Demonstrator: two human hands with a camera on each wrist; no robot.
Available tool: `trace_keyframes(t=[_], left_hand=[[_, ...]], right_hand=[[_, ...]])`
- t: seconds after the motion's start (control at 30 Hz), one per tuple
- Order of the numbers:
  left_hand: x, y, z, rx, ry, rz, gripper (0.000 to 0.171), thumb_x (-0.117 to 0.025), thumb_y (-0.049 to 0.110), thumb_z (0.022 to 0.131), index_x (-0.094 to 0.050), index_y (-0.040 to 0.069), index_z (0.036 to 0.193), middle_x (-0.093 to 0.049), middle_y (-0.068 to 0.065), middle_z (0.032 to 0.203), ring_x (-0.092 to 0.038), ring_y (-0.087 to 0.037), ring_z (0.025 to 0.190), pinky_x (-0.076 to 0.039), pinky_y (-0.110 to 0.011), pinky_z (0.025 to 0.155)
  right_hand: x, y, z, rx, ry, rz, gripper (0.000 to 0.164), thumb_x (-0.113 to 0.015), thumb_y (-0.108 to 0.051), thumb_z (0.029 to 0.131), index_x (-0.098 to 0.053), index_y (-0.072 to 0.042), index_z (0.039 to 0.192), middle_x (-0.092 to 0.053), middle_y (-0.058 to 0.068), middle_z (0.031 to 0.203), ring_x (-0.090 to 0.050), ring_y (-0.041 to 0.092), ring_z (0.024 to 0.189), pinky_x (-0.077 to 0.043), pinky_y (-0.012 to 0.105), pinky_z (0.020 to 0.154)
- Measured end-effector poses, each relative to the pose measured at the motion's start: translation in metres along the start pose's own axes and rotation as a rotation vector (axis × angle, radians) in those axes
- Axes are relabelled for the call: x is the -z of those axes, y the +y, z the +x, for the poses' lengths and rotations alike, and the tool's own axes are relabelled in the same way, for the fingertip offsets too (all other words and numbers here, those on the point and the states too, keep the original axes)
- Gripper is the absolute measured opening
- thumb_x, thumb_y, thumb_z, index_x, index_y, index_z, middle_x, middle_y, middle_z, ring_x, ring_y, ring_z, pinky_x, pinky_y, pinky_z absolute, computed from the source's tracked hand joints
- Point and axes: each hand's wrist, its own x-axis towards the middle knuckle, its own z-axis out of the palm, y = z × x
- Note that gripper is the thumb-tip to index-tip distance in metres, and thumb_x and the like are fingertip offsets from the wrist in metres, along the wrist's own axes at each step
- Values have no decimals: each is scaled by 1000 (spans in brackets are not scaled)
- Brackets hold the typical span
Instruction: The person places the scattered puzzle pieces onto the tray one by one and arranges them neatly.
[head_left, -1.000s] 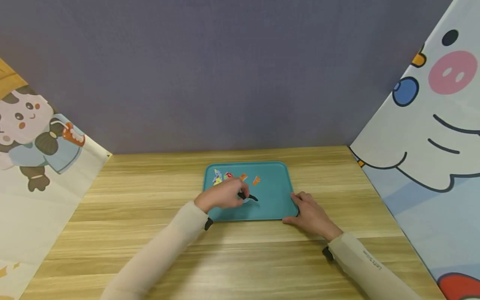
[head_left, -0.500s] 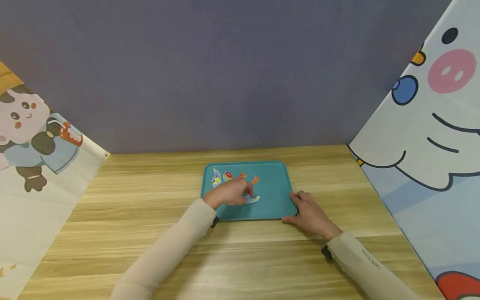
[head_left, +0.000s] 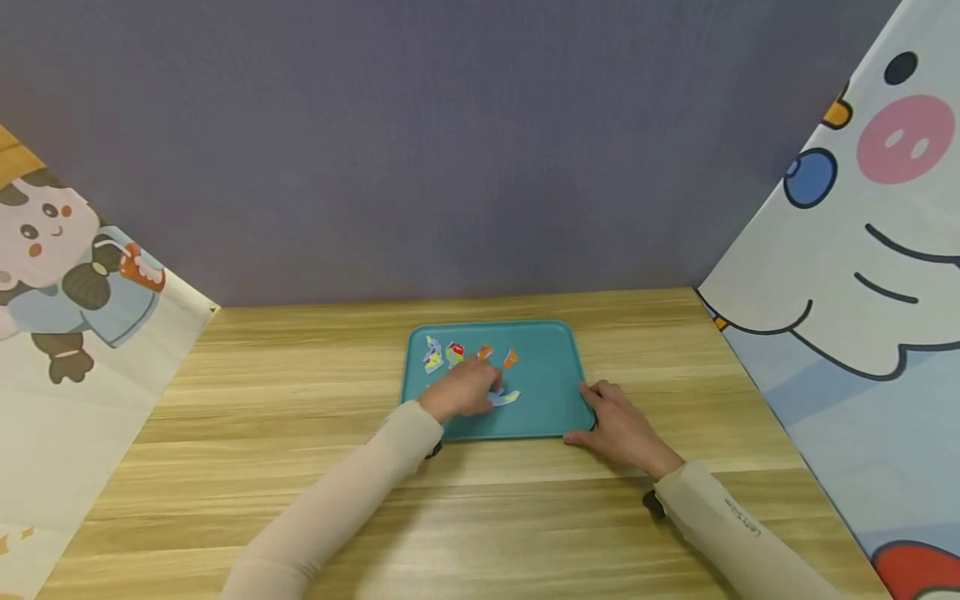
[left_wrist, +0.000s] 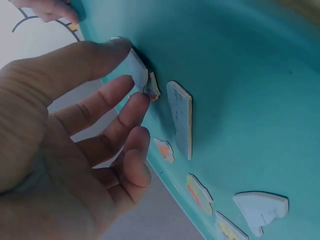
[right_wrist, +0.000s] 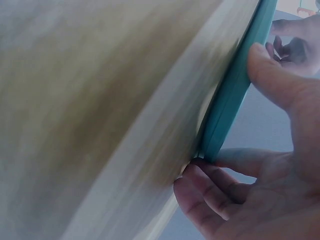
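Note:
A teal tray (head_left: 543, 375) lies on the wooden table, with flat, irregular puzzle pieces on it. My left hand (head_left: 467, 388) is low over the tray's middle. In the left wrist view, its thumb and curled fingertips hold the edges of a pale blue puzzle piece (left_wrist: 135, 69), with a small patterned piece (left_wrist: 153, 87) right beside it. Another long pale piece (left_wrist: 181, 117) lies just beyond the fingertips. My right hand (head_left: 618, 425) grips the tray at its near right corner, thumb along the near edge and fingers at the right side.
Along the tray's far side lie a blue-yellow piece (head_left: 432, 357), a red-green piece (head_left: 455, 352) and two orange pieces, one (head_left: 511, 358) farther right. A pale piece (left_wrist: 261, 207) shows in the left wrist view. A grey partition (head_left: 465, 150) stands behind the table (head_left: 300, 367).
A dark shape at the left fingertips is gone; a pale blue piece now shows there, low on the tray. My left hand has shifted slightly right. The right hand keeps its place on the tray.

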Motion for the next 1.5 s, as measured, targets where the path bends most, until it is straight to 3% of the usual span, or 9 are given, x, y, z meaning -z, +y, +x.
trace_keyframes(t=[0.27, 0.57, 0.67, 0.77, 0.8, 0.87, 1.03, 1.27, 1.5], left_hand=[[-2, 2, 0, -1, 15, 12, 19, -71, 2, 77, -67, 10, 94, -64, 1, 91, -49, -18, 89, -40, -32, 86], [0, 3, 3, -14, 73, -101, 18, -60, -5, 82, -68, 5, 95, -64, -3, 89, -56, -16, 79, -48, -30, 74], [0, 7, 5, -37, 95, -142, 17, -58, -3, 85, -67, 6, 95, -65, -3, 88, -58, -18, 81, -44, -38, 89], [-3, 11, 8, -46, 119, -162, 17, -57, -4, 84, -67, 7, 93, -65, -2, 85, -59, -17, 82, -43, -37, 91], [-4, 12, 9, -42, 127, -164, 18, -57, -4, 82, -68, 7, 92, -65, -2, 86, -59, -17, 83, -44, -36, 91], [-6, 14, 10, -21, 133, -170, 16, -60, -3, 81, -69, 6, 90, -65, -1, 85, -57, -15, 79, -47, -29, 77], [-9, 16, 12, 51, 92, -228, 14, -64, -1, 81, -70, 5, 91, -65, -2, 87, -56, -14, 74, -46, -24, 63], [-5, 21, 13, 65, 24, -206, 23, -67, -2, 78, -72, 3, 100, -68, -5, 100, -60, -17, 90, -49, -25, 72], [-8, 24, 16, 81, 14, -180, 18, -68, 3, 82, -71, 3, 100, -67, -6, 101, -60, -15, 85, -50, -26, 71]], right_hand=[[0, -1, 0, -7, -11, 4, 91, -78, -46, 74, -43, 11, 135, -50, 17, 115, -46, 28, 100, -45, 42, 80], [0, -3, 1, -11, -19, 6, 90, -78, -45, 74, -42, 11, 136, -49, 18, 117, -46, 29, 102, -45, 44, 82], [0, -2, 1, -10, -18, 7, 90, -78, -45, 74, -42, 11, 135, -49, 18, 117, -47, 30, 103, -44, 44, 83], [0, -2, 2, -9, -16, 8, 90, -78, -45, 74, -42, 11, 135, -49, 18, 117, -47, 30, 104, -44, 45, 85], [-1, -2, 2, -9, -16, 9, 90, -78, -45, 74, -42, 11, 135, -49, 18, 117, -47, 30, 103, -44, 45, 85], [-1, -2, 2, -10, -16, 10, 90, -78, -45, 74, -42, 11, 135, -49, 18, 117, -47, 30, 103, -44, 45, 85], [-2, -3, 3, -17, -22, 14, 91, -78, -45, 74, -41, 11, 136, -49, 18, 117, -46, 29, 103, -44, 44, 85], [-2, -2, 4, -24, -21, 11, 91, -78, -45, 74, -41, 11, 136, -49, 17, 115, -47, 28, 101, -44, 43, 83], [-2, -3, 5, -16, -19, 6, 91, -78, -45, 74, -42, 11, 135, -50, 17, 115, -47, 28, 100, -45, 43, 82]])
